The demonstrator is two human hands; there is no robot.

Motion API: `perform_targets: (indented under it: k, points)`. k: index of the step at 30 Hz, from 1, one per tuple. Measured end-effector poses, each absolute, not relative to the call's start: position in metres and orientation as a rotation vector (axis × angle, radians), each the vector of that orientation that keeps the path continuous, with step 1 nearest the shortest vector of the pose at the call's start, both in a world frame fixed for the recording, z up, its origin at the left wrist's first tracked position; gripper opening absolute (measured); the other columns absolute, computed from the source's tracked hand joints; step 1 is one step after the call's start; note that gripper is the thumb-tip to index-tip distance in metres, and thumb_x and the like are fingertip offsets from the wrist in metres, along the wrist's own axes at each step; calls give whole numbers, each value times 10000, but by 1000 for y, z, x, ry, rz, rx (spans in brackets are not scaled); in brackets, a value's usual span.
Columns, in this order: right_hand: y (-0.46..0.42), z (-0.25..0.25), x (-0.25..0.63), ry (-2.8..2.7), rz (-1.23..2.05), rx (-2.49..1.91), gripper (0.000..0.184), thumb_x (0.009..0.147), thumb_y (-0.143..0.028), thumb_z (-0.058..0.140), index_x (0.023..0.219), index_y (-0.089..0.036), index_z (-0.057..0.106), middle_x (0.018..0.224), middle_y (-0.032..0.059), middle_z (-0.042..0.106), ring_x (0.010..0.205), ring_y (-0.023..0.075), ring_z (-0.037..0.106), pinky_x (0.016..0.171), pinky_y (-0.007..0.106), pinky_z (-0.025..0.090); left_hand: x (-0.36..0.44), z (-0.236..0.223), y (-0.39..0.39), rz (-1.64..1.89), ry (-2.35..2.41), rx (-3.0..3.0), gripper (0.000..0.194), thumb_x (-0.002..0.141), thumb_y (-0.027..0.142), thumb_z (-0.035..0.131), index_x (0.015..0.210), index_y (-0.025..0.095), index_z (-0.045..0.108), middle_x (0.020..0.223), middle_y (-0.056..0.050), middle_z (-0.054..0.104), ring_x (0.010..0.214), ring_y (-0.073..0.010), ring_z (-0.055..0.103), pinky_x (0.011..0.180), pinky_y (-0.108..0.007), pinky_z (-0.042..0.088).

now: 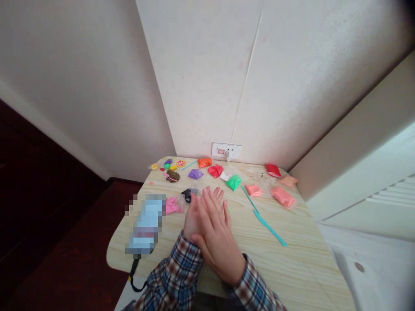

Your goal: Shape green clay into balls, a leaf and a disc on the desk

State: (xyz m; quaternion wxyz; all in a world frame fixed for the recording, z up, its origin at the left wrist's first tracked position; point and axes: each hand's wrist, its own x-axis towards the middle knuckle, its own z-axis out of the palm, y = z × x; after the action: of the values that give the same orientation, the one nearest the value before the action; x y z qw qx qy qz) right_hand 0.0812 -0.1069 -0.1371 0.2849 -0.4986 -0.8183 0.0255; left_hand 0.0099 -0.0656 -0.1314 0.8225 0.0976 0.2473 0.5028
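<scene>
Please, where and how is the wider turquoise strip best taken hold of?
Probably pinch the turquoise strip across its middle, from above and the right: it lies flat and narrow, its far end by the thinner stick, which runs off leftward.

pink packet: bright pink filling in clear, crinkled wrap, lying just left of the left hand
black packet: small, dark, crumpled, lying just beside that hand's thumb
green packet: vivid green, rumpled, lying beyond the right hand, apart from it
pale green bit: a sliver beside the right hand, perhaps partly hidden, too small to make out
turquoise strip: slender, lying slantwise to the right of both hands
</scene>
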Motion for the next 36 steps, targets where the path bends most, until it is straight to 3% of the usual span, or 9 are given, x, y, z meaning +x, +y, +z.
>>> perform_targets:
  k: [4, 7, 10, 13, 17, 21, 26, 31, 36]
  points:
    - [-100, -139, 90, -2046, -42, -1442, 613, 906, -285, 405, 1455, -108, 199, 1526, 175, 221, 1432, 260, 112, 1110, 538, 158, 7, -132, -75, 966, 349, 103, 593, 945, 495, 219, 1450, 192, 288, 1469, -95, 399, 1377, -234, 328, 1130, -413, 241]
    - [-93, -135, 104, -2033, -144, -1462, 604, 904, -363, 434, 1429, -127, 251, 1506, 177, 260, 1410, 281, 180, 1097, 534, 159, 11, -139, -83, 887, 335, 154, 506, 942, 302, 370, 1428, 168, 322, 1415, -131, 462, 1323, -248, 413, 1128, -425, 240]
    - [-95, -136, 113, -2009, -208, -1441, 604, 884, -464, 458, 1381, -149, 323, 1484, 175, 296, 1378, 309, 240, 1072, 530, 191, 12, -144, -87, 882, 355, 247, 635, 811, 50, 497, 1415, 142, 322, 1370, -145, 499, 1294, -258, 449, 1141, -412, 204]
    - [-103, -141, 115, -1955, -198, -1391, 495, 870, -512, 466, 1230, -173, 444, 1442, 167, 354, 1341, 318, 297, 1041, 518, 230, 8, -144, -86, 869, 375, 304, 750, 727, -45, 496, 1422, 149, 289, 1349, -135, 516, 1280, -271, 463, 1128, -396, 231]
    - [-111, -147, 120, -1926, -89, -1355, 374, 857, -482, 519, 1079, -182, 489, 1388, 162, 404, 1295, 313, 353, 1010, 497, 283, 4, -138, -81, 922, 411, 329, 879, 673, -51, 582, 1438, 179, 217, 1399, -171, 462, 1226, -270, 525, 1054, -353, 355]
    - [-108, -145, 130, -1912, 4, -1269, 196, 857, -354, 567, 972, -200, 533, 1363, 124, 423, 1298, 298, 339, 1021, 491, 291, 3, -141, -70, 929, 344, 388, 992, 607, 4, 738, 1428, 237, 233, 1422, -164, 439, 1213, -275, 537, 1013, -330, 384]
    - [-97, -146, 142, -1814, 92, -1171, 147, 850, -296, 588, 979, -231, 563, 1326, 87, 451, 1255, 277, 384, 1026, 494, 303, -2, -160, -57, 733, 299, 521, 646, 642, 324, 808, 1207, 140, 553, 1101, -131, 680, 1033, -231, 647, 926, -321, 436]
    - [-93, -162, 144, -1794, 231, -1128, 170, 845, -299, 599, 997, -232, 564, 1299, 83, 469, 1234, 262, 404, 1029, 475, 318, -11, -177, -53, 712, 489, 598, 350, 567, 241, 854, 854, 127, 688, 786, -30, 721, 750, -125, 664, 720, -228, 481]
    - [-92, -168, 145, -1765, 342, -1113, 224, 836, -295, 616, 1046, -233, 567, 1324, 83, 469, 1233, 251, 411, 1028, 456, 329, -11, -174, -54, 765, 581, 635, 301, 575, 299, 846, 791, 141, 707, 765, -15, 720, 727, -115, 648, 728, -232, 482]
